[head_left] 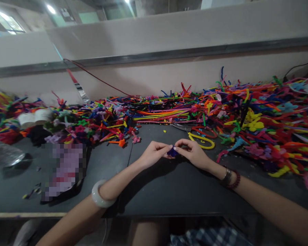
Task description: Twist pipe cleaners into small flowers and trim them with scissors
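Note:
Between the fingertips of both hands is a small dark purple piece of bent pipe cleaner (172, 151); its exact shape is partly hidden. My left hand (156, 153) pinches it from the left, thumb and fingers closed. From the right, my right hand (192, 153) grips the same piece between thumb and forefinger. Just beyond the right hand lie scissors with red and yellow handles (204, 140), their blades pointing left. The hands are held over the dark tabletop (154, 184).
A long heap of colourful pipe cleaners (272, 126) runs along the wall. Finished-looking fuzzy flowers (79, 128) pile at left. White rolls (35, 118), a clear plastic bag (5, 153) and a blurred-out purple item (66, 167) are on the left. A thin cable (100, 79) crosses the wall.

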Demonstrator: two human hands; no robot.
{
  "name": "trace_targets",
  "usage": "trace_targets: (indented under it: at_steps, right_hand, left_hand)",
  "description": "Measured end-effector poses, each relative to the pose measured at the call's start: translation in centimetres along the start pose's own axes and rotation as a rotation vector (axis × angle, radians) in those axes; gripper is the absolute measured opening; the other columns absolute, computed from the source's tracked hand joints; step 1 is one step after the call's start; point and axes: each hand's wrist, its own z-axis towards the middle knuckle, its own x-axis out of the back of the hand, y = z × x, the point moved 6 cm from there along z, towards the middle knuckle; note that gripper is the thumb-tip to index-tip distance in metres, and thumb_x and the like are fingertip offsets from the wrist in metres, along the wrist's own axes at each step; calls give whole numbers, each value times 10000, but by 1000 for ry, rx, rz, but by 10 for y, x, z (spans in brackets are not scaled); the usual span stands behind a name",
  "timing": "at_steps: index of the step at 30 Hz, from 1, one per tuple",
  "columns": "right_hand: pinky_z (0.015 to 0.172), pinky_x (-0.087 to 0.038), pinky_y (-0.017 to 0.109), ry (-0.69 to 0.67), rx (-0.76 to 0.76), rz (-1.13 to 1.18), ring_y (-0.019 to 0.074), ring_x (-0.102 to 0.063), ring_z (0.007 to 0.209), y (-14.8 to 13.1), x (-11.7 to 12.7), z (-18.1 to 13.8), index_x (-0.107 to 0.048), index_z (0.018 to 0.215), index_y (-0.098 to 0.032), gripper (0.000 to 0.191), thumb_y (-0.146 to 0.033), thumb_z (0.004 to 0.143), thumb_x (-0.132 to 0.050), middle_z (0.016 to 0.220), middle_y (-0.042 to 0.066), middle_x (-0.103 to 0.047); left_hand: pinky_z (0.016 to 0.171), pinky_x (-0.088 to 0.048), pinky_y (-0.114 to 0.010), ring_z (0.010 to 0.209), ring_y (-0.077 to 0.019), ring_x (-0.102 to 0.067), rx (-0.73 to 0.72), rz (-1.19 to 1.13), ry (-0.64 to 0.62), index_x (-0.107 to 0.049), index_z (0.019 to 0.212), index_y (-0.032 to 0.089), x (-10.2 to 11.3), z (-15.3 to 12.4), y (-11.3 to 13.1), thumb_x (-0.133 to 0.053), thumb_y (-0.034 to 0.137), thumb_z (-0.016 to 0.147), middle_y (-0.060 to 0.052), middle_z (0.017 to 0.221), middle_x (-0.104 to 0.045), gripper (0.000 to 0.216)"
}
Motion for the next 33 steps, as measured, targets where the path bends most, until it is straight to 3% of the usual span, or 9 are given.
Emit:
trace_targets:
  at_steps: [11, 17, 26, 33]
  right_hand:
    - [446, -314, 204, -12, -142, 151, 66, -410, 450, 10, 0, 2, -518, 635, -139, 185, -315, 659, -570, 516, -46, -470]
    - [453, -308, 199, -16, -178, 203, 57, -414, 438, 11, -1, 2, -526, 632, -132, 181, -304, 657, -576, 503, -50, -476]
    - [433, -330, 194, -39, -295, 369, 53, -426, 430, 19, -5, 0, -525, 634, -139, 190, -315, 625, -594, 528, -47, -481]
    - [416, -307, 180, -70, -251, 294, 43, -408, 417, 16, -4, 1, -545, 659, -138, 198, -332, 656, -585, 512, -49, -478]
  left_hand:
    - [683, -463, -263, 672, -142, -591, -8, 39, -17, -649, 781, 100, -1, 0, -1, -541, 364, 687, -40, 724, -654, 300]
    - [619, -456, -242, 601, -103, -557, -110, 70, 50, -553, 728, 119, 4, 2, 4, -571, 332, 666, 1, 645, -570, 223]
    - [645, -435, -232, 639, -82, -505, -47, -3, -106, -527, 744, 116, -1, 1, 4, -554, 319, 691, 4, 684, -499, 211]
    - [649, -411, -214, 644, -75, -492, -41, -21, -80, -543, 736, 118, 2, 3, 0, -590, 329, 656, 2, 692, -516, 230]
